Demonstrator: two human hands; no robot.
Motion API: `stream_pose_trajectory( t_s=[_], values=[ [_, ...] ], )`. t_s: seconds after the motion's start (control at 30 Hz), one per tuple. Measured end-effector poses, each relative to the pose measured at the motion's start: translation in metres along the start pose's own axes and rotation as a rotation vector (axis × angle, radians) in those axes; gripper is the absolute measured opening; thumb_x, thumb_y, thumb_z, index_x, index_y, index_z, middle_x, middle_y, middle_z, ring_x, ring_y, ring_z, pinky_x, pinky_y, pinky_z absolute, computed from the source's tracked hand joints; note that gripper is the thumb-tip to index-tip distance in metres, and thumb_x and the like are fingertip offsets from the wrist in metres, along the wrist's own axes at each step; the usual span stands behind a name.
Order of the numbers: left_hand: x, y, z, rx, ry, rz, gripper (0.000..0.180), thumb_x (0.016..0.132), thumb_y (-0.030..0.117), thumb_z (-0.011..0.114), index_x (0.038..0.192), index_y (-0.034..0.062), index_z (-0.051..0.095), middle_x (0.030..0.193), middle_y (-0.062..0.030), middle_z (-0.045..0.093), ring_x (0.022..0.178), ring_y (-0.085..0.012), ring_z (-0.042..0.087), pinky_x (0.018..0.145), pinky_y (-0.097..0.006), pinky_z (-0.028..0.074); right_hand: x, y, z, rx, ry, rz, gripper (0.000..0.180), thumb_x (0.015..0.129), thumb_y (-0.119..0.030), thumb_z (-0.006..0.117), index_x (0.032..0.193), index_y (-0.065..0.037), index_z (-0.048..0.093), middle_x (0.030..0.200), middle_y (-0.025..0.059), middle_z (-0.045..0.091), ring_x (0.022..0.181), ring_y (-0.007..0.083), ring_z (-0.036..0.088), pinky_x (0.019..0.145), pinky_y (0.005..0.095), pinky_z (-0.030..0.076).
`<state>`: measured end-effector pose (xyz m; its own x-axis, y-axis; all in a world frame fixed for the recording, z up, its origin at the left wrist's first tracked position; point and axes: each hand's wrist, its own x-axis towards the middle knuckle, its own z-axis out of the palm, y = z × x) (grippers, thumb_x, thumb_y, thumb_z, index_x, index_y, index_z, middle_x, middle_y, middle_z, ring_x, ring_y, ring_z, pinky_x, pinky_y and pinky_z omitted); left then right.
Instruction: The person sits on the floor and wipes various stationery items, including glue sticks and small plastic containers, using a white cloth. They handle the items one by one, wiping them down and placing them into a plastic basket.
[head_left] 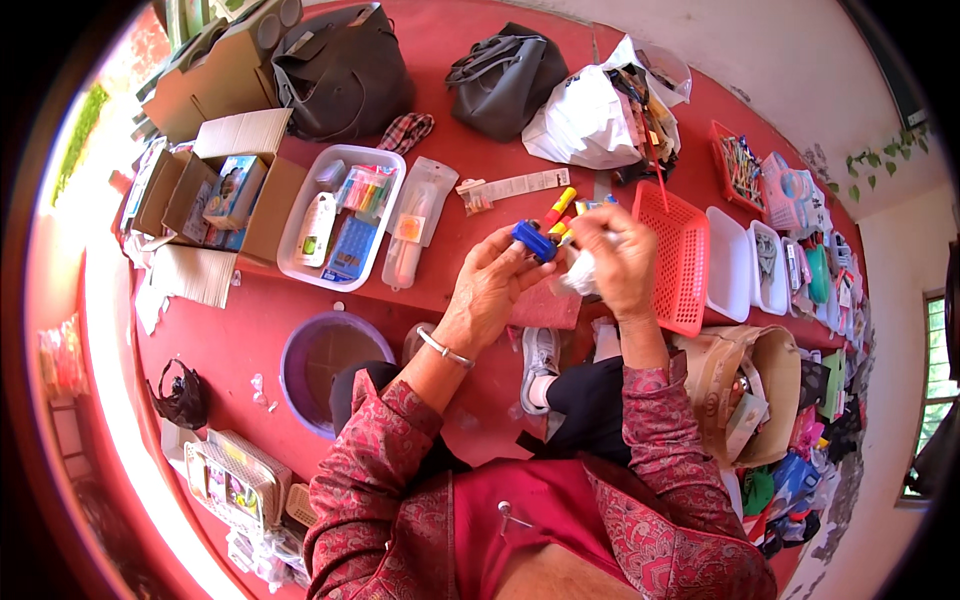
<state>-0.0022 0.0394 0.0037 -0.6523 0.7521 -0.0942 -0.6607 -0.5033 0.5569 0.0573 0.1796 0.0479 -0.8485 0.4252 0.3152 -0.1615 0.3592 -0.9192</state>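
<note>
My left hand point(488, 275) holds a small, shiny blue object point(534, 241) between thumb and fingers; its exact kind does not show. Close beside it, my right hand point(625, 262) pinches a crumpled white cloth or tissue point(582, 274). Both hands are raised over the near edge of the red table. Just beyond them lie yellow-and-red sticks point(560, 206). A clear strip package point(525, 186) is farther back. To the right of my right hand stands a red perforated basket point(692, 300).
Left of my hands are a white tray point(287, 255) of stationery and a clear plastic pouch point(405, 240). Opened cardboard boxes point(278, 212), dark bags point(345, 80) and a white plastic bag point(580, 125) line the back. Below are a purple tub point(290, 365) and a large carton point(710, 390).
</note>
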Motion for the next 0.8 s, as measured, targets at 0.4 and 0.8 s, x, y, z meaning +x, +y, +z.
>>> stream_pose_trajectory(
  t_s=[0.4,0.8],
  values=[
    [-0.002,-0.017,0.002,1.124,0.041,0.497,0.024,0.088,0.008,0.043,0.11,0.0,0.045,0.086,-0.0136,0.06,0.086,-0.0241,0.06,0.07,-0.032,0.047,0.001,-0.012,0.036,-0.489,0.12,-0.744,0.018,0.073,-0.013,0.064,0.085,-0.004,0.054,0.073,0.0091,0.054,0.062,0.0236,0.054,0.053,0.0315,0.043],
    [0.001,-0.002,-0.004,-0.132,0.049,-0.047,0.026,0.091,0.01,0.038,0.111,-0.0054,0.043,0.113,-0.0181,0.051,0.103,-0.0243,0.054,0.088,-0.032,0.045,0.003,0.009,0.0,-0.508,0.195,-0.151,0.021,0.083,-0.024,0.058,0.08,-0.003,0.054,0.063,0.0072,0.054,0.055,0.0182,0.055,0.05,0.0286,0.044]
  ],
)
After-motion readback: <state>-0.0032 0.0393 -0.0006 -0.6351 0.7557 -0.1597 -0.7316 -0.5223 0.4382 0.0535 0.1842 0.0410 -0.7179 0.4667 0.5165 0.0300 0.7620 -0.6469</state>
